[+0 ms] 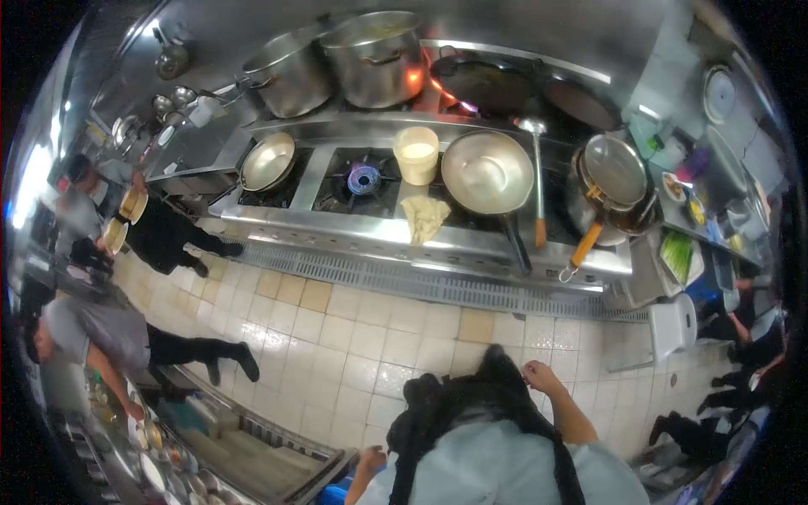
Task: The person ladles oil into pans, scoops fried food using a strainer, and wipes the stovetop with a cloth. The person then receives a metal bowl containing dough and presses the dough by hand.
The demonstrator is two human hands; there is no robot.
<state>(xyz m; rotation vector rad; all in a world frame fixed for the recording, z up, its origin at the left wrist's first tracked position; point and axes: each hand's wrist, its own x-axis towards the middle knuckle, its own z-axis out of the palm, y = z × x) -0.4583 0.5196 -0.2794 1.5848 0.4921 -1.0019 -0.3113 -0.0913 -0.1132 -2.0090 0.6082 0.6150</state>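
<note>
My left hand (370,459) hangs low at my left side, close to a blue object (339,491) by the counter corner; its fingers look curled and I see nothing in them. Out to the right of my dark apron (471,396), my right hand (541,375) hangs above the tiled floor, loosely closed with nothing visible inside. Neither hand touches the stove (362,231) in front. On it stand a steel wok (488,172) with a dark handle, a pale tub (417,156), a crumpled cloth (424,217) and a ladle (537,168).
A burner flame (364,178) is lit, and another burns behind. Large pots (370,63) stand at the back. Strainers (616,172) rest over a pot on the right. Co-workers (109,328) stand at left, others at far right. A white stool (673,328) stands at right.
</note>
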